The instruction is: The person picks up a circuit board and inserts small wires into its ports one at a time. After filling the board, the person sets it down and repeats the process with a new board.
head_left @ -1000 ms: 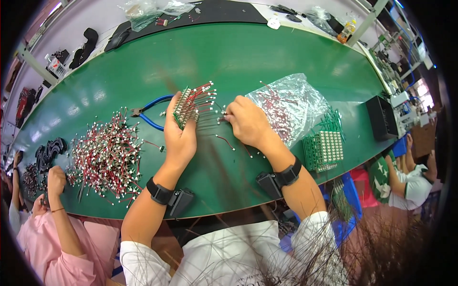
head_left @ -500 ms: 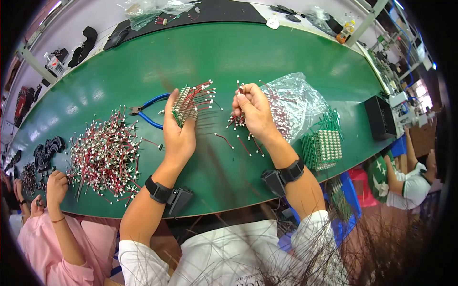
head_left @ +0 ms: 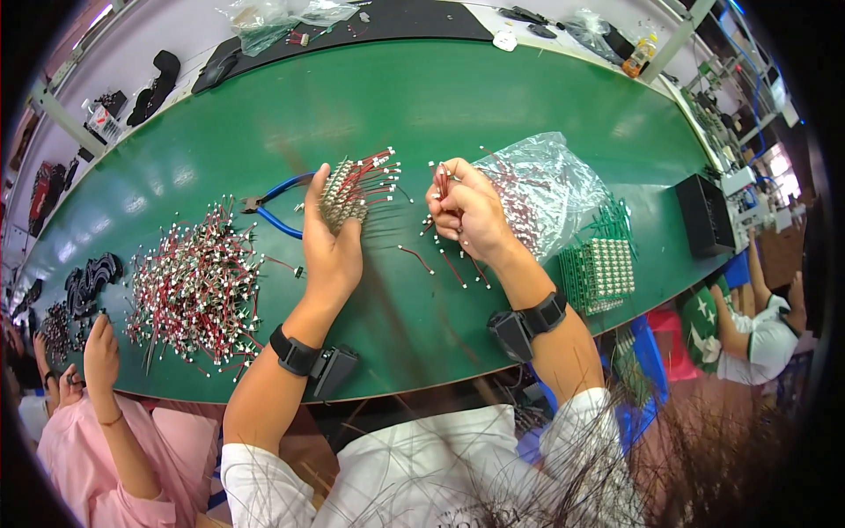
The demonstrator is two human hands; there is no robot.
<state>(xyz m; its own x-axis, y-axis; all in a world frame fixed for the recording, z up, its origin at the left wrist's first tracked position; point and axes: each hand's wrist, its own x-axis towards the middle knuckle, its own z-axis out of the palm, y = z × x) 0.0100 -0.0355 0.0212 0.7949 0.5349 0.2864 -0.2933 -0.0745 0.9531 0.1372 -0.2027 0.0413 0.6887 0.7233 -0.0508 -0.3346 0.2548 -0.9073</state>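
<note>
My left hand (head_left: pixel 333 260) grips a panel of small circuit boards (head_left: pixel 341 201) between thumb and fingers. Red-and-black wire leads (head_left: pixel 377 174) with white connectors stick out from the panel's right side. Across from it, my right hand (head_left: pixel 473 211) is curled closed around several short wire leads (head_left: pixel 442 181), whose white ends poke out by the fingertips. Loose leads (head_left: pixel 452 267) lie on the table below that hand. Beside it is a clear plastic bag (head_left: pixel 563 180) with more leads. Blue-handled cutters (head_left: pixel 283 185) lie just left of my left hand.
A large heap of wired pieces (head_left: pixel 195 286) covers the left of the green table (head_left: pixel 370 97). At right stand stacked board panels (head_left: pixel 607 268), green strips (head_left: pixel 616 220) and a black bin (head_left: pixel 704 216). A co-worker's hand (head_left: pixel 101 356) is at the near left.
My right hand's fingers have curled in, and red leads now show more plainly at its fingertips. The left hand with the panel has hardly moved. At left, the co-worker's hand has shifted slightly.
</note>
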